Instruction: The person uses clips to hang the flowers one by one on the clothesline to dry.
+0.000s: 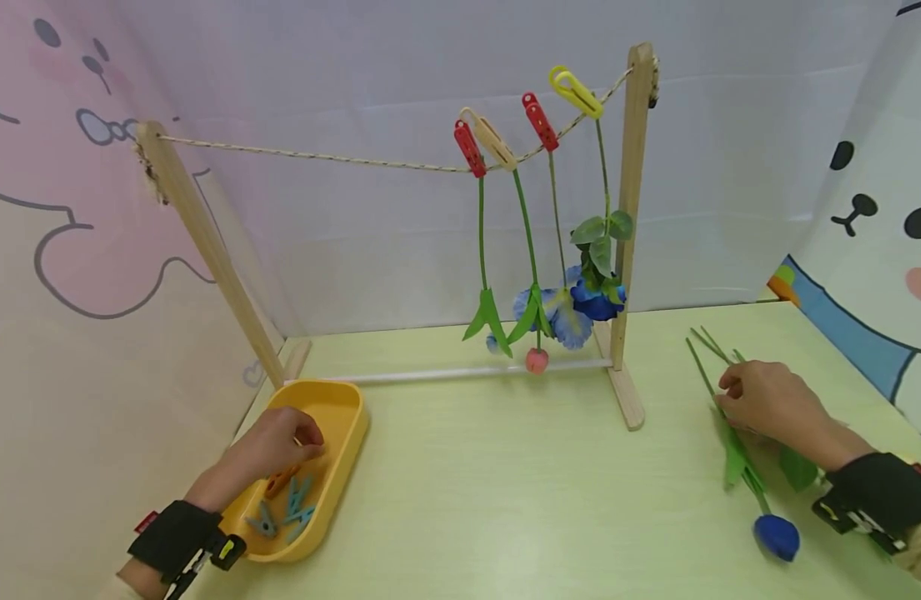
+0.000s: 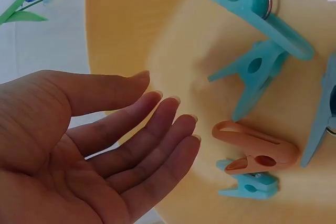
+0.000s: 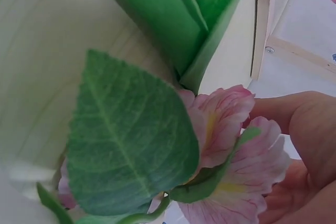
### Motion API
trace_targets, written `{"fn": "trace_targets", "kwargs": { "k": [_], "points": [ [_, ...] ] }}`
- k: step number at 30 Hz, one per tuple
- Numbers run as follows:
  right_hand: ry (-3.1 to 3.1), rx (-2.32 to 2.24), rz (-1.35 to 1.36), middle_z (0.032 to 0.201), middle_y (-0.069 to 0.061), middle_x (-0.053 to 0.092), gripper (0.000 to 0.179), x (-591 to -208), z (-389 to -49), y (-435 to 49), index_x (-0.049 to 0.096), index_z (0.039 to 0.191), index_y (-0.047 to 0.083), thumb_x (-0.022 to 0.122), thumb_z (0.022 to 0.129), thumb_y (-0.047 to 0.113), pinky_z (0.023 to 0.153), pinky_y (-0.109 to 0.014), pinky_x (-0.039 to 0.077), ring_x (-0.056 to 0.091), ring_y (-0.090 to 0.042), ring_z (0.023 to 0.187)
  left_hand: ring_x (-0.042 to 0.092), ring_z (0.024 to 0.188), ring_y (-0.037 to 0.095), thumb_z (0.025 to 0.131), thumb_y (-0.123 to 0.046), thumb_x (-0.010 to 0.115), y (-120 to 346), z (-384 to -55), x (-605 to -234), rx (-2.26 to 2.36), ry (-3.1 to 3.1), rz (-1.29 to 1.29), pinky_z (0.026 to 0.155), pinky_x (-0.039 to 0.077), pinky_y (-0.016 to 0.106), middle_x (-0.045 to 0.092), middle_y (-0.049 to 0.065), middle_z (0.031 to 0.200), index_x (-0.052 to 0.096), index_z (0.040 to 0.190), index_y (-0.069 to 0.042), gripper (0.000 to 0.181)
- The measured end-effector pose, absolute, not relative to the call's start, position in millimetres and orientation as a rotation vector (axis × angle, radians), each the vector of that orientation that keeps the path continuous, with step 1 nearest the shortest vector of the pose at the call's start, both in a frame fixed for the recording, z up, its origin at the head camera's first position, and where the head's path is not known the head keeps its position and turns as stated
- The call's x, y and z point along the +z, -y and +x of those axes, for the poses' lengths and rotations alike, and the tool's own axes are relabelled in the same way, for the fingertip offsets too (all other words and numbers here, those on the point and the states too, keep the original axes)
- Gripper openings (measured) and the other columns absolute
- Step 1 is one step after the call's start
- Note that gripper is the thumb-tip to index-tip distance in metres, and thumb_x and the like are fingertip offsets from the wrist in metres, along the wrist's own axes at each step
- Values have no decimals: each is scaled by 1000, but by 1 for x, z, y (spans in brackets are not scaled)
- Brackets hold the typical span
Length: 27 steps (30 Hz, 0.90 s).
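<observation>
Two hands are at work: your left hand [image 1: 276, 442] has its fingers loosely bent, thumb tip near the index tip with nothing between them, while your right hand [image 1: 775, 404] is among the flowers, its fingertips hidden in the wrist view, so I cannot tell whether it pinches a stem. Below your left fingers is the yellow tray [image 1: 345, 462], by the tabletop's left edge; blue-green pegs [image 2: 268, 57] and an orange peg [image 2: 286, 156] lie towards its near end. By your right hand, towards the tabletop's right edge, are a pink flower [image 3: 257, 156], its petals in front of your fingers, a broad green leaf [image 3: 126, 135] and a blue tulip [image 1: 777, 536] with its head towards the near edge. You seem to be at the step of picking a flower and a peg together; the next move appears to call for lifting one stem free of the others and pinching a peg by its handles. Further out, the rope [image 1: 317, 156] runs between two wooden posts [image 1: 633, 192] towards the tabletop's back edge. Two red pegs [image 1: 540, 122], a cream peg [image 1: 493, 140] and a yellow peg [image 1: 576, 92] hold four stems head-down towards its right end.
</observation>
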State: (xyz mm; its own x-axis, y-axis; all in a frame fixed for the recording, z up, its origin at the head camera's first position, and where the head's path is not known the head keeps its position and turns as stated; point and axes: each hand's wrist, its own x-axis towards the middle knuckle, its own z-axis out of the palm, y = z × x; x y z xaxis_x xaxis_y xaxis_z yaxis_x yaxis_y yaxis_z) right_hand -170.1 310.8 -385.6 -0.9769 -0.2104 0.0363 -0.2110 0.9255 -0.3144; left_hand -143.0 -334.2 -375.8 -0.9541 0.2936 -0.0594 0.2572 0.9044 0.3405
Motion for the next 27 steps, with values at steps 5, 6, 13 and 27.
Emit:
{"fn": "trace_targets", "kwargs": {
  "k": [5,6,13,27],
  "points": [
    [3091,458,331,83,-23,69,31,-388,-172,-312,68,99,-13,71,84,14,58,-48,56,65,-35,70,59,61,11,78,-19,81,334,-145,-378,471,-2923,404,58,54,31,69,-1,71,74,79,-8,14],
    [3094,453,329,83,-23,69,31,-388,-172,-312,68,98,-13,72,84,15,58,-48,55,65,-35,70,60,61,12,76,-22,82,334,-145,-378,452,-2920,409,58,55,31,69,-1,72,74,78,-7,17],
    [3115,477,297,80,-22,70,34,-390,-175,-311,68,99,-14,72,84,16,52,-42,55,65,-27,63,39,49,8,65,-27,87,327,-142,-380,376,-2875,493,48,37,23,44,-8,54,61,58,-11,31],
    [3076,508,278,73,-13,68,21,-396,-178,-307,70,88,-6,72,83,14,44,-30,46,57,-16,54,50,39,12,65,-20,84,318,-135,-379,298,-2823,410,31,43,23,52,0,62,59,70,-7,29]
  ]
}}
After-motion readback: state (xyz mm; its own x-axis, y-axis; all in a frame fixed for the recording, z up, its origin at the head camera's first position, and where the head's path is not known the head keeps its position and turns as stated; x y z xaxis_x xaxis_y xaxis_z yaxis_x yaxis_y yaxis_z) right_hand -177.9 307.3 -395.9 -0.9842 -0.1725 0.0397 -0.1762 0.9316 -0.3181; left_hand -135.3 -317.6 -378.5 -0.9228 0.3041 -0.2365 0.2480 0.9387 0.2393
